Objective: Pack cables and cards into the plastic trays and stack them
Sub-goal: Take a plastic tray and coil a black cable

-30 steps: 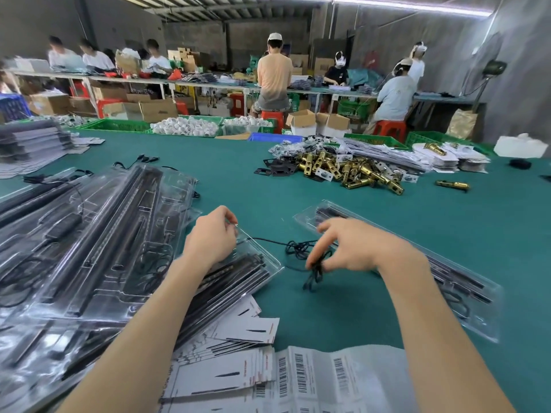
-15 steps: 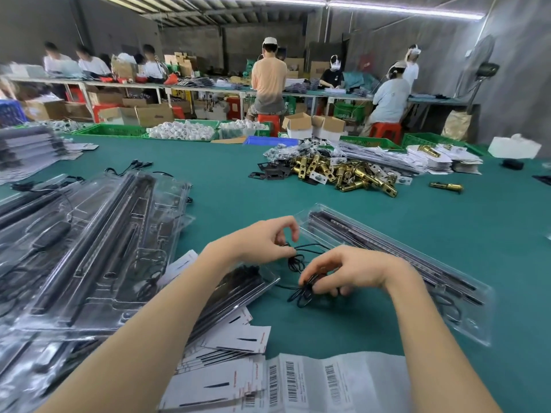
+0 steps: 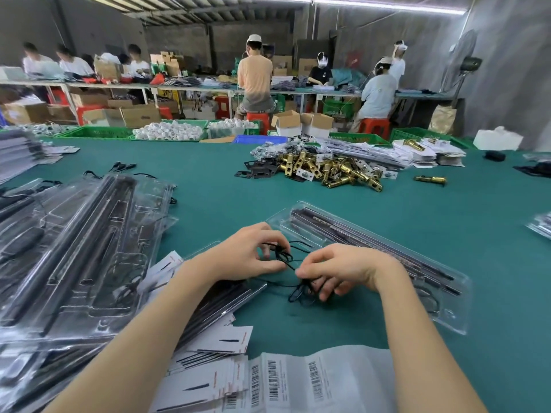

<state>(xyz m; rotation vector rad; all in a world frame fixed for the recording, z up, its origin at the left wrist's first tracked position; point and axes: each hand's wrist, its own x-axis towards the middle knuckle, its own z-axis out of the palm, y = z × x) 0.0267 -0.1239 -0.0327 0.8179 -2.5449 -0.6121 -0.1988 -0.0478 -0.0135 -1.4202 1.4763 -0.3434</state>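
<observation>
1. The long clear plastic blister tray (image 3: 369, 263) with dark rods in it lies on the green table (image 3: 417, 222) just beyond my hands, slanting away to my right. The loop of wire belongs in its open pocket near the right end, so I should keep the bundle small enough to drop in flat.
2. The stack of filled clear trays (image 3: 77, 248) sits to my left, and the white barcode cards (image 3: 268, 380) lie nearest me; neither needs touching yet.
3. The thin black cable (image 3: 286, 257) hangs between my hands, above the table.
4. My left hand (image 3: 247, 254) pinches a small loop with thumb and fingertips.
5. My right hand (image 3: 337, 269) is curled round the gathered coil; I should feed slack evenly and avoid tangling.
</observation>
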